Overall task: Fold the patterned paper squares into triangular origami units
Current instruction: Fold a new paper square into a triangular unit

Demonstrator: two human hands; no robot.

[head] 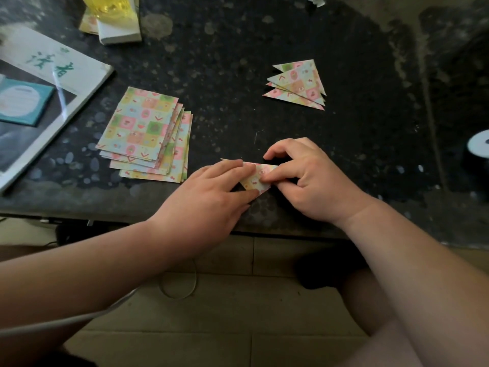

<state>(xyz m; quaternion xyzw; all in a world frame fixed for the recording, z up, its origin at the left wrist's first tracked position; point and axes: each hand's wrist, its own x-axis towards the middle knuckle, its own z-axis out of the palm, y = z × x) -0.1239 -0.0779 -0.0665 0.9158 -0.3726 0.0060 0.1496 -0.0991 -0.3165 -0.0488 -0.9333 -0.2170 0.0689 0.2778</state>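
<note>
Table (pixel 238 49): dark, speckled, holding everything below.
Magazine (pixel 53 83): at the far left, partly off the frame.
Stack (pixel 137 123): unfolded patterned squares, fanned loosely, left of the hands.
Left hand (pixel 206 197): fingers straight, pressing flat on the piece's left part.
Right hand (pixel 312 181): fingers curled, thumb on top of the piece, gripping its right corner.
Triangles (pixel 299 83): finished units overlapped in a small pile, well beyond the right hand.
Piece (pixel 255 180): triangle-shaped fold on the table near the front edge, between both hands.
</note>
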